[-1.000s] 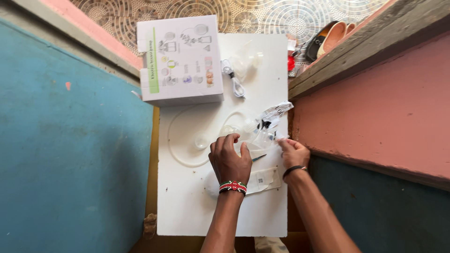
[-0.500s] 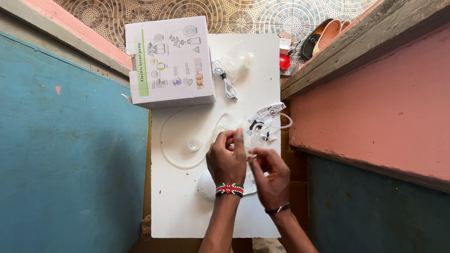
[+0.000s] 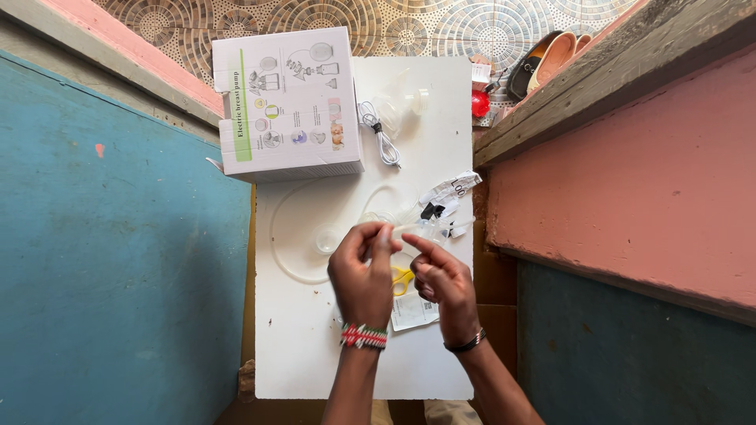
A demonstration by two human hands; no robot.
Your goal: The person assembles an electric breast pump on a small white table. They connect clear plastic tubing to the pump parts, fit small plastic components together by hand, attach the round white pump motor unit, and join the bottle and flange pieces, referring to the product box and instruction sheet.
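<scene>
Clear plastic packet [image 3: 425, 230] pinched between my left hand [image 3: 364, 279] and right hand [image 3: 445, 279], its long axis level, running left-right above the white table [image 3: 315, 346]; yellow scissors [image 3: 402, 278] underneath.

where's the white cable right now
In the head view the coiled white cable lies at the far end of the white table, just right of the white box and left of some clear plastic parts, well beyond both hands.

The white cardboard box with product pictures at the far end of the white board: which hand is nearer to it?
Left. The left hand is almost straight below the white cardboard box, on its side of the board. The right hand sits further right and slightly lower, so further off.
</scene>
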